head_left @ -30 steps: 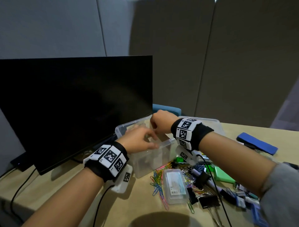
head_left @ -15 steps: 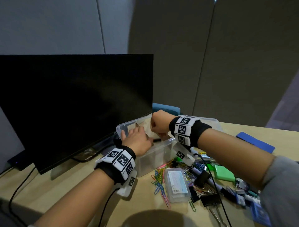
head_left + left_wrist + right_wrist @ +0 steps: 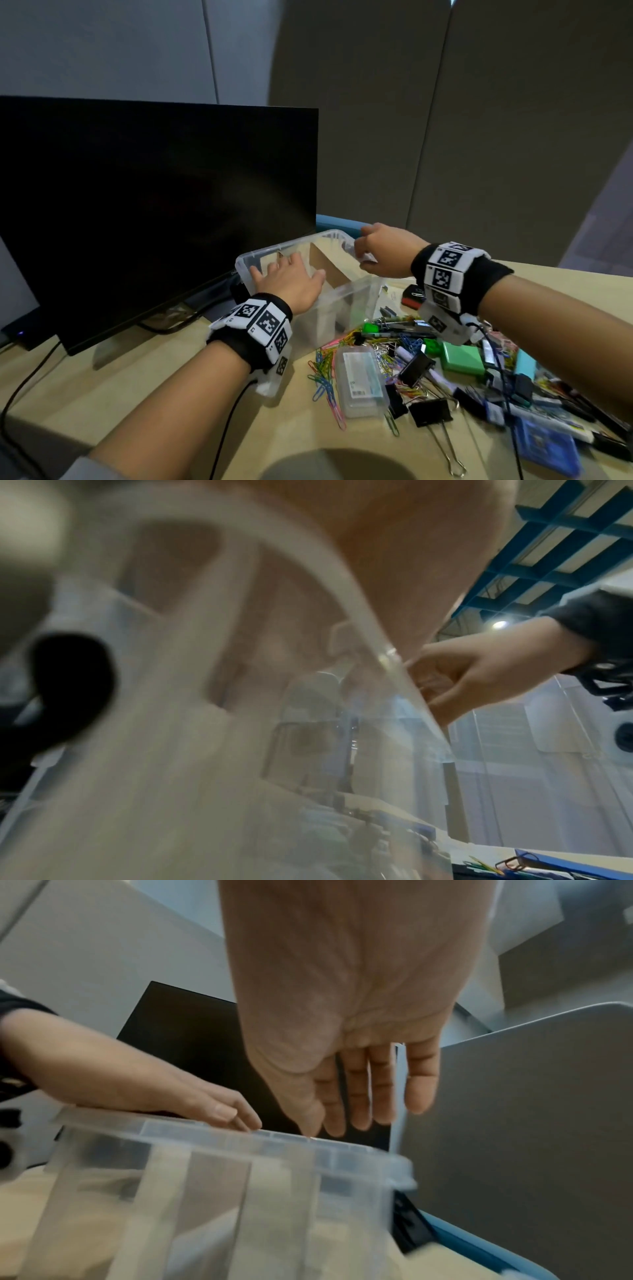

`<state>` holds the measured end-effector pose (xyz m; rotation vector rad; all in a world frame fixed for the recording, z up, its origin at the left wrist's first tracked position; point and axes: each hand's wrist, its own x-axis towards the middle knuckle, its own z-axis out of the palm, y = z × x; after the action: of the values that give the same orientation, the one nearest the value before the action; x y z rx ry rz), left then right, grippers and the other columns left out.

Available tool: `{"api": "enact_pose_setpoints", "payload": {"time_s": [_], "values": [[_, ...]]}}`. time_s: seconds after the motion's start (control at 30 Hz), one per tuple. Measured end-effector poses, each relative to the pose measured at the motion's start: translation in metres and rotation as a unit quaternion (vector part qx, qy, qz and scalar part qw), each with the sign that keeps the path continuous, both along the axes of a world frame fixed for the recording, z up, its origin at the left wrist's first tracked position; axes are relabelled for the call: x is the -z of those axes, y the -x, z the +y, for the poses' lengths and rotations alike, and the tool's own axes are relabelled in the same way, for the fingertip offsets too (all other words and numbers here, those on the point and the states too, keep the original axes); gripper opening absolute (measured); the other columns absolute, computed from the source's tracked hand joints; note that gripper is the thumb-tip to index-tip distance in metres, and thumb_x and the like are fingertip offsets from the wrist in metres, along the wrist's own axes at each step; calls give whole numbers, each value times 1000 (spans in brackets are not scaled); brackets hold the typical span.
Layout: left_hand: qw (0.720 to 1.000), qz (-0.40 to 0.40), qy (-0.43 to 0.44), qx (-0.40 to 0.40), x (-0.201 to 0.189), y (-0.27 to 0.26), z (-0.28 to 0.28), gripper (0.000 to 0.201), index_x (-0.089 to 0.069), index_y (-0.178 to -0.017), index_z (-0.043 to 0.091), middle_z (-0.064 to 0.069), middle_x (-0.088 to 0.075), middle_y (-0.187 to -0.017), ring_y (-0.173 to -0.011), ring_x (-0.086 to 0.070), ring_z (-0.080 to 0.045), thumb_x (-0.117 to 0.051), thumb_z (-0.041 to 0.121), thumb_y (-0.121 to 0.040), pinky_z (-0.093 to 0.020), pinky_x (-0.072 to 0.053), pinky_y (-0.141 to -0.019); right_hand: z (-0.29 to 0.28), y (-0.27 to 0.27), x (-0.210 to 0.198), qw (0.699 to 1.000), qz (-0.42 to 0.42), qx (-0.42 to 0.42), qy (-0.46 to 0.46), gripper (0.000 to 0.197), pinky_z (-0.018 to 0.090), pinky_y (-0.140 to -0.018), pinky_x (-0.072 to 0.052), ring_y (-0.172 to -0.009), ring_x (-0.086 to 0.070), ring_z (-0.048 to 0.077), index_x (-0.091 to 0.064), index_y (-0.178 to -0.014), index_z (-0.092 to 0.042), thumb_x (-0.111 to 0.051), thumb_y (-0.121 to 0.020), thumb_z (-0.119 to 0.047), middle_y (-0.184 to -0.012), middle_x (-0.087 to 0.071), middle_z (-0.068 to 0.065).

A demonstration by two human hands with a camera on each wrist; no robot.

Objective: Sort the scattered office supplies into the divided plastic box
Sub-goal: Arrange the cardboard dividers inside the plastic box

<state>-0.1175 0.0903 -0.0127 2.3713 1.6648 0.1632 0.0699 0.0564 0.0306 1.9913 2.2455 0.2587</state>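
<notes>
The clear divided plastic box [image 3: 342, 301] stands on the desk beside the monitor, with a brown divider [image 3: 325, 263] inside. My left hand [image 3: 291, 281] lies spread over its left end, fingers straight and reaching the far left rim. My right hand [image 3: 383, 250] is at the far right corner, where thumb and fingers pinch the rim [image 3: 240, 1139]. To the right of the box lies the scattered pile: coloured paper clips [image 3: 325, 377], a small clear case [image 3: 359, 380], black binder clips [image 3: 416, 368] and a green box [image 3: 462, 358].
A black monitor [image 3: 154, 205] stands just left of the box, with its cable [image 3: 20, 387] running over the desk. A blue chair back [image 3: 335, 222] shows behind the box. A red and black item [image 3: 412, 294] lies under my right wrist. Grey partitions close the back.
My right hand has moved from the box's middle to its far right corner. My left hand has slid from the near rim onto the left end. The box now looks turned.
</notes>
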Motion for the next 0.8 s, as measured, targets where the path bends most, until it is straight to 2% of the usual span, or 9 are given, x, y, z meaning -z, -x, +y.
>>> {"api": "enact_pose_setpoints", "payload": {"time_s": [0.1,0.17,0.23,0.3,0.37,0.43,0.57,0.7,0.8], "values": [[1000,9,-3,-15,1,-10,-2,71,-20,-152,14,-13,-26,-157,-142,-27,-31,-27,58,-97,-58,-10,-116,-14,-21,10,999,21,-16,-39,27,34,-90,-45,-108,-47,19,-58,-118,-22,-53,-94,-33,-117,-49,1],[999,12,-2,-32,3,-14,-3,72,-18,-153,14,-15,-22,-158,-144,-25,-33,-28,59,-97,-59,-10,-117,-23,-31,16,995,34,-14,-94,24,33,-86,-46,-102,-48,18,-56,-115,-20,-53,-93,-31,-114,-50,1],[999,4,-1,-47,5,-17,-5,73,-17,-153,13,-15,-19,-159,-144,-23,-33,-28,59,-97,-58,-10,-117,-34,-40,22,987,53,18,-152,18,31,-75,-48,-90,-52,17,-53,-107,-17,-50,-94,-28,-104,-53,1],[998,-19,-7,-61,6,-20,-6,73,-17,-153,12,-15,-21,-159,-144,-24,-33,-25,59,-97,-58,-11,-117,-43,-49,31,980,67,68,-175,13,30,-62,-44,-77,-51,18,-50,-99,-16,-47,-95,-28,-92,-55,-1],[996,-39,-12,-77,5,-24,-7,73,-17,-152,10,-15,-23,-158,-143,-25,-34,-23,59,-97,-57,-12,-117,-48,-56,41,982,52,115,-140,11,28,-61,-39,-74,-54,20,-50,-93,-17,-47,-93,-27,-88,-57,0],[995,-42,-5,-88,5,-28,-6,73,-13,-153,10,-15,-20,-159,-144,-24,-33,-26,57,-98,-57,-11,-117,-49,-60,53,990,35,131,-49,12,29,-65,-43,-82,-60,24,-58,-91,-16,-51,-90,-25,-92,-63,4],[996,-41,1,-76,8,-31,-2,72,-13,-152,13,-12,-22,-158,-143,-25,-33,-43,46,-95,-58,-15,-115,-48,-53,73,989,4,65,131,17,34,-74,-54,-89,-62,26,-67,-96,-14,-61,-86,-26,-96,-66,6],[997,-60,-12,-55,11,-28,2,76,-19,-149,14,-10,-31,-154,-140,-29,-33,-52,47,-89,-56,-16,-115,-41,-40,81,980,-67,31,183,24,31,-68,-50,-89,-63,28,-69,-102,-14,-64,-83,-28,-96,-66,7],[996,-72,-25,-43,12,-26,3,75,-21,-149,16,-9,-34,-153,-140,-29,-32,-53,47,-89,-55,-13,-116,-37,-35,83,978,-72,42,191,24,30,-66,-49,-85,-62,27,-69,-102,-12,-66,-83,-27,-88,-62,6]]}}
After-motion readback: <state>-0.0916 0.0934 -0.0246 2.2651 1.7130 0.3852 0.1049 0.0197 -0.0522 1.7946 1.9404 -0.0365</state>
